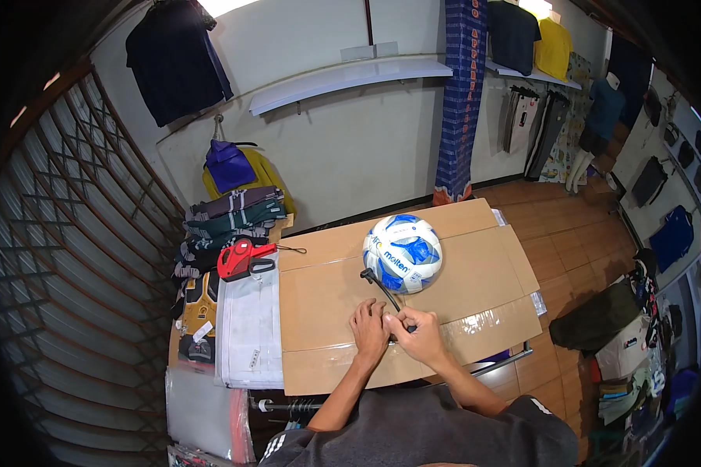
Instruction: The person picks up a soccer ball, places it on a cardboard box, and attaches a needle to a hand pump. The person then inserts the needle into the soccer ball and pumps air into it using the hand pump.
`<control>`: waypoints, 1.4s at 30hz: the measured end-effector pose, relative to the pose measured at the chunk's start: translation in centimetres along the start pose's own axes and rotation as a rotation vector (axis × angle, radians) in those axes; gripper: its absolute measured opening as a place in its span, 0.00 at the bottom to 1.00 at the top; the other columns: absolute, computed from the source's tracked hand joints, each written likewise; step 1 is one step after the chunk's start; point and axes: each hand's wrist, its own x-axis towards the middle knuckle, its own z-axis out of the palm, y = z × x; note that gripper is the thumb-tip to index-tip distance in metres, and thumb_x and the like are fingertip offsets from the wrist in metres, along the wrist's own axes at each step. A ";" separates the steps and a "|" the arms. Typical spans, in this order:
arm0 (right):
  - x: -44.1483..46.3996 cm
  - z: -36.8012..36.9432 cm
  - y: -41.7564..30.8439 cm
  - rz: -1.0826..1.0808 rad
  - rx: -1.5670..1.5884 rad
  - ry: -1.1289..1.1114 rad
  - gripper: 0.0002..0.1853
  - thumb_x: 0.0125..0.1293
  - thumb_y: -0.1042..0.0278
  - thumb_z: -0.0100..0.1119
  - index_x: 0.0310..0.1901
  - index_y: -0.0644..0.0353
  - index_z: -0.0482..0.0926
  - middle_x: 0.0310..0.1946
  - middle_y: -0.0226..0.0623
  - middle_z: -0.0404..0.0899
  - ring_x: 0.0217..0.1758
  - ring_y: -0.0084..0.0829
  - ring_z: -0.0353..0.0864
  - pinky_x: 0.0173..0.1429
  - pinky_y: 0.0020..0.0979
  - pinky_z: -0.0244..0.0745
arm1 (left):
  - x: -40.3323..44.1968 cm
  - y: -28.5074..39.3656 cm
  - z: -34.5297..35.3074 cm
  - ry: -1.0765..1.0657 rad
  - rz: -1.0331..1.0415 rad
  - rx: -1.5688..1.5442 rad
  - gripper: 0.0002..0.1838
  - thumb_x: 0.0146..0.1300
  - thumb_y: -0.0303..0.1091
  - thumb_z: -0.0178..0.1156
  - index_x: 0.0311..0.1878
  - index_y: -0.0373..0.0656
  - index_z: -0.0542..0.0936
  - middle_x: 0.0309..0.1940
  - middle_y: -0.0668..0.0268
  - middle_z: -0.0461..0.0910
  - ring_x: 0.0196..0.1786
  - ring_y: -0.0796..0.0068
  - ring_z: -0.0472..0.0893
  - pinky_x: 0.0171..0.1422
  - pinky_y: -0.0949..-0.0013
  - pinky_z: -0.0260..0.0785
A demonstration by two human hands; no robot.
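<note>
Brown cardboard (319, 288) stretched across the middle of the frame, creased flat over the table, with shiny clear tape (479, 321) along its lower right. Behind it rose a pale, smooth wall (350, 148), carrying one long white shelf (350, 83) at upper centre; a patterned blue pillar (458, 101) stood just right of that, glossy tiled floor (553, 233) spread at right, and a metal lattice gate (78, 233) curved down the left edge. Now the count: one ball (403, 253), one red handheld device (237, 261) with a dark loop handle, one mannequin (606, 113) at upper right, two shirts by it, one dark (512, 39), one yellow (553, 48), and a soft folded stack of clothes (234, 210) left of centre. And the ball, round, panelled, white with blue, sat right of centre on the board! Two hands worked just below it: the right hand (414, 335) was curled tight around the lower end of a slim black tool (385, 294), its crooked head by the ball's lower left edge, while the left hand (370, 331) lay alongside, fingers bent, whether pinching anything I couldn't tell.
</note>
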 end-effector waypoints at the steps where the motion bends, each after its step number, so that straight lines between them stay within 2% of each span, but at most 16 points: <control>1: 0.3 -0.4 -0.7 0.051 0.024 -0.030 0.13 0.73 0.68 0.75 0.33 0.67 0.84 0.16 0.39 0.77 0.19 0.16 0.67 0.25 0.30 0.64 | -0.1 -0.1 0.2 0.006 0.003 0.006 0.17 0.72 0.36 0.66 0.62 0.44 0.84 0.68 0.56 0.78 0.76 0.52 0.72 0.79 0.44 0.58; 4: 0.2 -3.0 -5.0 -0.003 0.113 -0.097 0.13 0.77 0.71 0.71 0.33 0.67 0.83 0.16 0.26 0.79 0.22 0.11 0.70 0.26 0.25 0.63 | 0.4 -0.3 0.2 0.014 -0.009 0.005 0.17 0.73 0.36 0.66 0.62 0.44 0.84 0.68 0.56 0.78 0.76 0.52 0.72 0.79 0.44 0.58; 7: -0.5 -5.2 -9.0 -0.076 0.167 -0.098 0.13 0.77 0.71 0.71 0.33 0.67 0.83 0.17 0.25 0.78 0.23 0.10 0.69 0.27 0.24 0.62 | 0.2 0.1 0.2 0.008 -0.018 -0.002 0.17 0.73 0.36 0.66 0.62 0.45 0.84 0.68 0.56 0.78 0.76 0.53 0.72 0.79 0.45 0.58; 10: 0.4 -4.1 -8.0 -0.125 0.070 -0.016 0.14 0.77 0.70 0.71 0.32 0.67 0.83 0.16 0.25 0.74 0.22 0.11 0.66 0.26 0.25 0.59 | 0.4 0.0 0.0 0.002 -0.019 0.004 0.17 0.73 0.36 0.67 0.62 0.45 0.84 0.68 0.56 0.79 0.76 0.53 0.72 0.79 0.45 0.58; 16: 1.6 -1.5 -3.0 -0.030 0.102 0.054 0.15 0.77 0.70 0.72 0.31 0.67 0.83 0.14 0.25 0.67 0.20 0.11 0.61 0.24 0.28 0.54 | 0.4 0.1 0.0 0.003 -0.010 0.002 0.18 0.72 0.35 0.67 0.62 0.45 0.84 0.68 0.56 0.78 0.76 0.52 0.72 0.79 0.44 0.59; 23: 0.5 1.1 1.2 -0.047 0.002 0.003 0.14 0.77 0.70 0.71 0.33 0.68 0.85 0.17 0.33 0.82 0.21 0.13 0.70 0.25 0.28 0.64 | 0.3 0.0 -0.2 -0.015 0.010 -0.010 0.19 0.70 0.36 0.68 0.63 0.45 0.83 0.69 0.55 0.77 0.77 0.51 0.71 0.79 0.43 0.57; 25: 0.5 0.8 -0.4 -0.057 -0.061 -0.027 0.13 0.77 0.70 0.71 0.33 0.69 0.85 0.19 0.35 0.86 0.21 0.14 0.73 0.26 0.27 0.68 | 0.4 0.1 -0.3 -0.005 0.011 -0.009 0.20 0.70 0.36 0.67 0.63 0.45 0.83 0.69 0.55 0.77 0.77 0.51 0.71 0.79 0.43 0.57; 29: 0.7 0.1 -1.3 -0.017 0.046 -0.086 0.13 0.77 0.70 0.71 0.34 0.68 0.85 0.18 0.33 0.85 0.22 0.13 0.75 0.28 0.27 0.69 | 0.2 0.0 -0.1 0.014 0.013 -0.023 0.19 0.71 0.36 0.67 0.63 0.45 0.84 0.69 0.55 0.78 0.77 0.51 0.71 0.79 0.44 0.57; 31: 0.5 -2.6 -6.1 -0.014 0.062 -0.126 0.12 0.77 0.71 0.71 0.33 0.68 0.85 0.19 0.33 0.84 0.23 0.13 0.76 0.28 0.27 0.70 | 0.4 -0.1 0.0 0.015 0.001 -0.010 0.18 0.72 0.37 0.67 0.63 0.45 0.84 0.69 0.56 0.78 0.77 0.52 0.71 0.79 0.44 0.57; 34: -0.1 -4.8 -10.1 -0.124 0.056 -0.108 0.11 0.74 0.73 0.73 0.33 0.67 0.84 0.18 0.33 0.82 0.21 0.14 0.75 0.27 0.28 0.69 | 0.3 -0.1 0.3 0.011 -0.006 -0.004 0.18 0.73 0.37 0.66 0.63 0.45 0.84 0.68 0.56 0.78 0.76 0.52 0.71 0.79 0.45 0.58; 37: 0.1 -2.9 -7.8 -0.214 -0.006 -0.026 0.10 0.72 0.74 0.75 0.32 0.66 0.84 0.17 0.35 0.80 0.19 0.17 0.74 0.26 0.28 0.68 | 0.5 -0.1 0.1 0.003 -0.009 -0.012 0.18 0.73 0.38 0.66 0.63 0.45 0.84 0.68 0.56 0.78 0.77 0.52 0.71 0.79 0.45 0.58; 40: 0.3 -0.9 -4.8 -0.242 -0.053 -0.025 0.13 0.72 0.70 0.76 0.32 0.65 0.83 0.16 0.40 0.76 0.15 0.29 0.73 0.24 0.34 0.68 | 0.4 0.0 -0.3 -0.010 0.001 -0.006 0.19 0.74 0.40 0.65 0.63 0.46 0.84 0.69 0.57 0.78 0.77 0.53 0.71 0.80 0.45 0.57; 41: 0.4 -0.5 -4.4 -0.249 -0.073 -0.019 0.11 0.71 0.73 0.75 0.32 0.65 0.84 0.17 0.41 0.79 0.18 0.20 0.76 0.25 0.30 0.68 | 0.3 0.0 -0.4 -0.014 0.005 0.001 0.19 0.74 0.41 0.65 0.64 0.46 0.84 0.69 0.57 0.78 0.77 0.53 0.70 0.80 0.45 0.56; 42: 0.4 0.0 -3.6 -0.251 -0.070 -0.008 0.11 0.72 0.73 0.75 0.32 0.65 0.84 0.17 0.41 0.78 0.18 0.20 0.75 0.25 0.30 0.68 | 0.2 -0.1 -0.2 -0.014 0.004 0.001 0.19 0.74 0.42 0.65 0.64 0.46 0.84 0.70 0.57 0.78 0.78 0.53 0.70 0.80 0.45 0.56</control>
